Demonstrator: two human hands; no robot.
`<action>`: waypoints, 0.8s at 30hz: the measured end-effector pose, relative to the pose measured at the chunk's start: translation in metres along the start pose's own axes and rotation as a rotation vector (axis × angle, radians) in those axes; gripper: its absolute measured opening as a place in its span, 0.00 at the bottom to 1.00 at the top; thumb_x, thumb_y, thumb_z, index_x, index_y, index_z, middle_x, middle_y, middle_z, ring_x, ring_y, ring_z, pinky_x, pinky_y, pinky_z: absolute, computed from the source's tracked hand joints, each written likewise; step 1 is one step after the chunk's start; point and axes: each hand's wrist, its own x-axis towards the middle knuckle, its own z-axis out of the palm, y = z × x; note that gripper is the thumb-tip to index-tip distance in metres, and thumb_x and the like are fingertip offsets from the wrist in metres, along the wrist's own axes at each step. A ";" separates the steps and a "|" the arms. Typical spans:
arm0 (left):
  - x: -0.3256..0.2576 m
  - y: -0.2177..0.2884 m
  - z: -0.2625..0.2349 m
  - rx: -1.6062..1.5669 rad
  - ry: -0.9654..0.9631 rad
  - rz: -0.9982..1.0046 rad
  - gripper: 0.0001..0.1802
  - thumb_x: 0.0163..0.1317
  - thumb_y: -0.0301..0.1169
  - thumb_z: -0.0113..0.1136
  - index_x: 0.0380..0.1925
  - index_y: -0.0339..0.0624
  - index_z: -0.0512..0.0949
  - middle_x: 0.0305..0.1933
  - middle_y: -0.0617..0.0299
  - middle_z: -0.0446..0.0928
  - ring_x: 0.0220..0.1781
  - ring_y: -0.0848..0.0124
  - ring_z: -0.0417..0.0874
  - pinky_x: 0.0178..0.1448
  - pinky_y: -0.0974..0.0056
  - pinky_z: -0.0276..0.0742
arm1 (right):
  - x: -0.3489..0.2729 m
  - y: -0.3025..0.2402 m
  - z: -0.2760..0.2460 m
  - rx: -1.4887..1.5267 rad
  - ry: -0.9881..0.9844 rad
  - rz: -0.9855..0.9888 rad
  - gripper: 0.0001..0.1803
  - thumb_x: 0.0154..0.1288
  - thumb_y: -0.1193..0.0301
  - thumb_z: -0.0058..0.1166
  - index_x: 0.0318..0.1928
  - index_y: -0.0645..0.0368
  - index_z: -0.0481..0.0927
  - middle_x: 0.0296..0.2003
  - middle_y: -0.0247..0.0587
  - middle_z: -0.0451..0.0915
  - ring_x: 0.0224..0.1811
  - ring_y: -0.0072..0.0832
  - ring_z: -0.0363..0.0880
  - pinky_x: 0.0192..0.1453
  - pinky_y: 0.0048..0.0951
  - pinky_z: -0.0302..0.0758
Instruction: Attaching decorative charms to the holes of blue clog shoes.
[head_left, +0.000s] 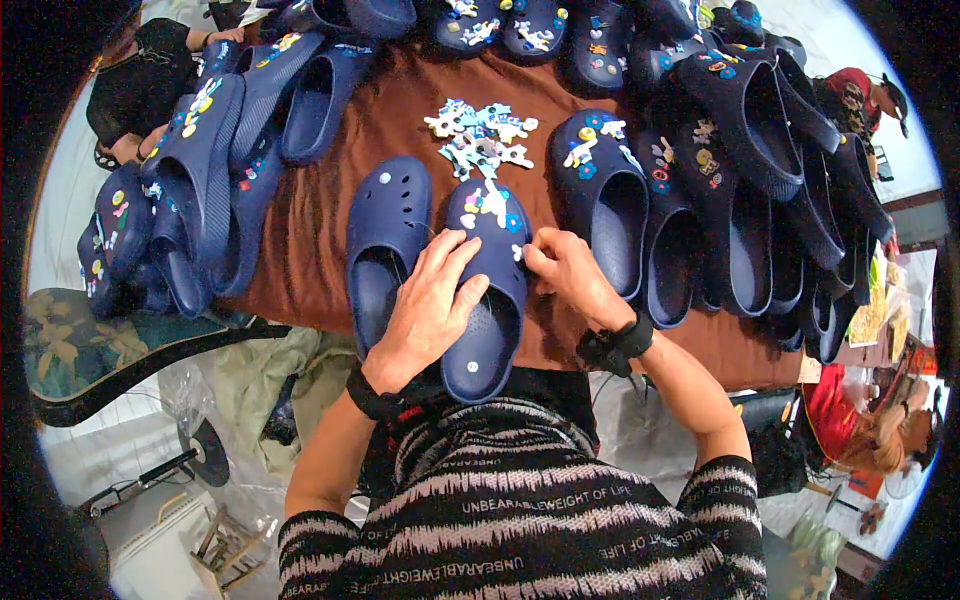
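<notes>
The clog [498, 262] is set on the counter [400, 110], long axis toe-away, just left of the right hand [573, 275]; there, fingers are curled, any pinch untellable; its upper is partly covered by the left hand [430, 305], thumb and fingers spread.

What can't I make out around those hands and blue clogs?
All in the head view:
- Whether the right hand pinches anything: its own fingers hide the spot.
- The heel of the plain clog: behind the left hand.
- How many charms are in the pile: they overlap.
- The whole of the top clog: cut off by the upper edge.
- What the person at upper right is doing: too small.
</notes>
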 end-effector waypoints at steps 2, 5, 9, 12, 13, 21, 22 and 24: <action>0.001 0.002 -0.003 -0.008 -0.007 -0.012 0.25 0.72 0.41 0.53 0.60 0.34 0.72 0.65 0.45 0.69 0.69 0.47 0.69 0.70 0.50 0.68 | -0.007 -0.016 -0.002 -0.167 0.134 -0.172 0.08 0.65 0.71 0.56 0.38 0.65 0.77 0.30 0.53 0.81 0.36 0.53 0.81 0.44 0.45 0.77; 0.001 0.003 -0.004 -0.017 -0.025 -0.028 0.24 0.72 0.41 0.53 0.61 0.35 0.71 0.65 0.46 0.69 0.69 0.47 0.69 0.69 0.50 0.68 | -0.011 -0.007 -0.001 -0.183 0.132 -0.407 0.09 0.64 0.72 0.58 0.41 0.65 0.78 0.32 0.53 0.81 0.36 0.49 0.82 0.43 0.43 0.78; 0.002 0.001 -0.003 0.003 -0.033 -0.019 0.25 0.72 0.41 0.53 0.61 0.35 0.71 0.65 0.45 0.68 0.69 0.47 0.69 0.69 0.50 0.69 | -0.010 -0.009 -0.003 -0.118 0.090 -0.303 0.11 0.64 0.70 0.62 0.37 0.67 0.80 0.31 0.53 0.81 0.35 0.44 0.83 0.41 0.40 0.77; 0.000 0.001 -0.001 -0.024 -0.043 -0.037 0.25 0.74 0.43 0.50 0.63 0.37 0.71 0.68 0.45 0.68 0.71 0.48 0.68 0.73 0.52 0.64 | -0.010 -0.011 0.001 -0.064 0.091 -0.213 0.11 0.65 0.70 0.61 0.34 0.68 0.80 0.29 0.51 0.82 0.32 0.40 0.83 0.39 0.38 0.77; 0.001 0.001 -0.001 -0.023 -0.043 -0.034 0.25 0.74 0.43 0.50 0.63 0.37 0.71 0.68 0.45 0.68 0.71 0.48 0.68 0.73 0.52 0.64 | -0.009 -0.011 0.003 -0.065 0.094 -0.214 0.11 0.65 0.70 0.61 0.34 0.68 0.80 0.29 0.51 0.82 0.32 0.40 0.83 0.39 0.38 0.77; -0.001 0.003 -0.001 0.020 -0.029 -0.019 0.25 0.72 0.41 0.53 0.62 0.35 0.71 0.67 0.44 0.68 0.70 0.47 0.68 0.73 0.52 0.65 | -0.001 -0.013 -0.002 -0.089 0.029 -0.129 0.12 0.64 0.67 0.62 0.33 0.67 0.80 0.29 0.49 0.84 0.32 0.31 0.83 0.38 0.35 0.77; 0.000 0.004 -0.002 0.012 -0.032 -0.023 0.25 0.72 0.41 0.53 0.62 0.35 0.71 0.67 0.44 0.67 0.70 0.47 0.68 0.72 0.52 0.65 | 0.004 -0.024 -0.014 -0.123 -0.017 -0.119 0.13 0.64 0.66 0.62 0.33 0.67 0.81 0.28 0.48 0.83 0.32 0.33 0.83 0.38 0.37 0.77; 0.000 0.003 -0.001 0.003 -0.031 -0.035 0.25 0.72 0.41 0.53 0.62 0.35 0.71 0.67 0.44 0.67 0.70 0.47 0.68 0.72 0.52 0.65 | 0.024 -0.039 -0.025 -0.197 0.068 -0.224 0.12 0.64 0.67 0.59 0.33 0.66 0.81 0.28 0.54 0.83 0.31 0.44 0.84 0.37 0.41 0.77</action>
